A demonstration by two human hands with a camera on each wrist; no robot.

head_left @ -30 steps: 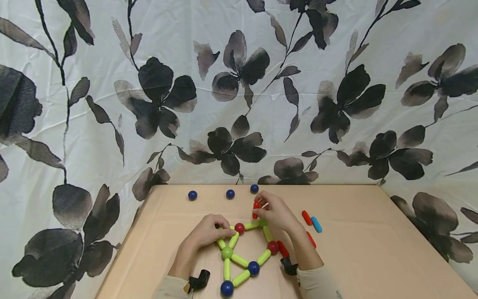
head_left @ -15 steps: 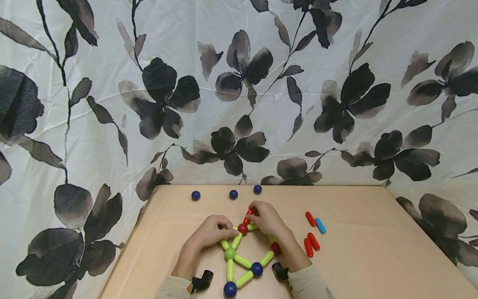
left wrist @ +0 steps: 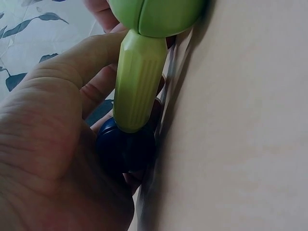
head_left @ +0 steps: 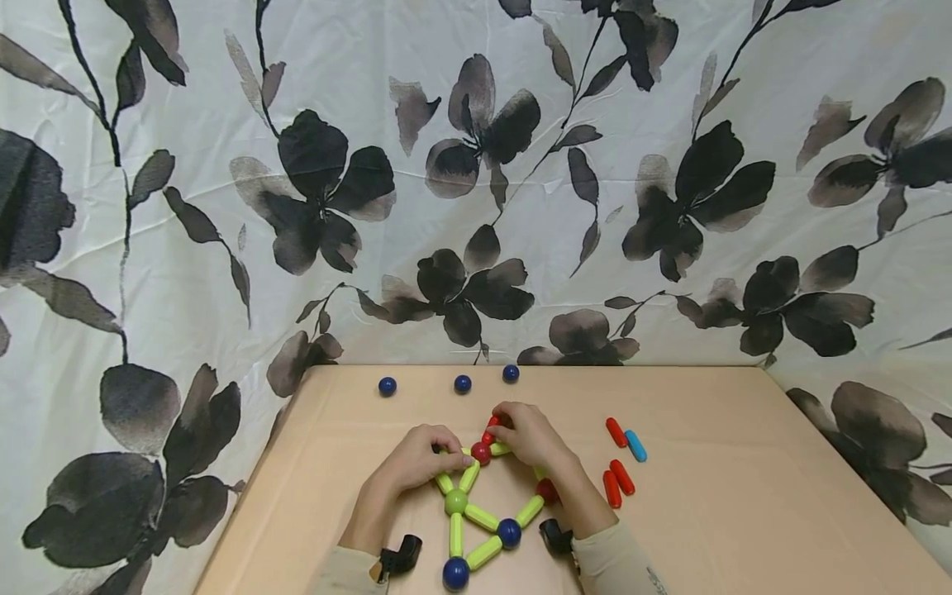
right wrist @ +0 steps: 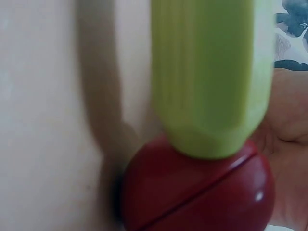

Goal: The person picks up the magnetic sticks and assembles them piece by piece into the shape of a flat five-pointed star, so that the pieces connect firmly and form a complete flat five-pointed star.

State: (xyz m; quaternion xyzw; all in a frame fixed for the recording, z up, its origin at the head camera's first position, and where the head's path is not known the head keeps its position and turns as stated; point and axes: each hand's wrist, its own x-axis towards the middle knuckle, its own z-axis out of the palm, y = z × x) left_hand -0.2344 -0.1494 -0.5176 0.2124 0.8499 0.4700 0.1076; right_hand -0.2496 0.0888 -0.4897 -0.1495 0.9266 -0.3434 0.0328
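Observation:
My right hand point(head_left: 528, 431) pinches a red rod point(head_left: 492, 426) upright, its lower end at a red ball point(head_left: 481, 453) in a ball-and-rod frame of yellow-green rods point(head_left: 482, 518). My left hand point(head_left: 416, 459) holds the frame's upper left corner. In the left wrist view its fingers curl about a dark blue ball point(left wrist: 126, 147), joined by a rod point(left wrist: 138, 82) to a green ball point(left wrist: 156, 14). The frame also has a nearer green ball point(head_left: 456, 502) and blue balls point(head_left: 509, 533) at its lower side. My right hand and forearm hide its upper right part.
Several loose blue balls point(head_left: 463, 383) lie along the table's point(head_left: 744, 496) far edge. To the right are loose red rods point(head_left: 623, 477) and a light blue rod point(head_left: 635, 445). A flower-printed cloth point(head_left: 565, 207) hangs behind the table.
My right hand has come down and left, bringing the red rod onto the frame's red ball, and has stayed there over the last half second. My left hand keeps its place.

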